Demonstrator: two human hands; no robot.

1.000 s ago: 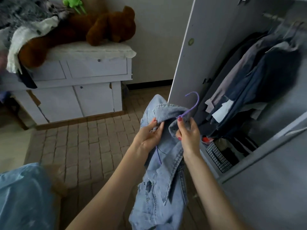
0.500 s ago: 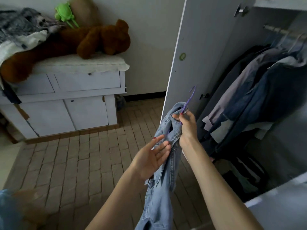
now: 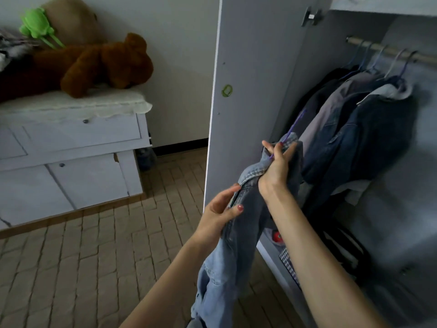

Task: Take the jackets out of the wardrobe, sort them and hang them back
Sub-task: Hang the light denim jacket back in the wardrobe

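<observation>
A light blue denim jacket (image 3: 227,263) hangs from a purple hanger (image 3: 293,126) in front of the open wardrobe. My right hand (image 3: 276,166) grips the jacket's collar together with the hanger's neck, lifted toward the wardrobe opening. Lower down, my left hand (image 3: 220,214) pinches the jacket's front edge. Several dark jackets (image 3: 364,136) hang on hangers from the rail (image 3: 387,52) inside the wardrobe, to the right of my hands.
The wardrobe door (image 3: 255,79) stands open just left of my hands. Folded clothes lie on the wardrobe floor (image 3: 335,247). A white dresser (image 3: 78,147) with a brown teddy bear (image 3: 106,65) stands at the left. Brick-pattern floor (image 3: 82,268) lies below.
My right hand has raised the denim jacket and hanger up and right toward the wardrobe. My left hand let go of the collar, opened briefly, then took hold of the jacket's front edge.
</observation>
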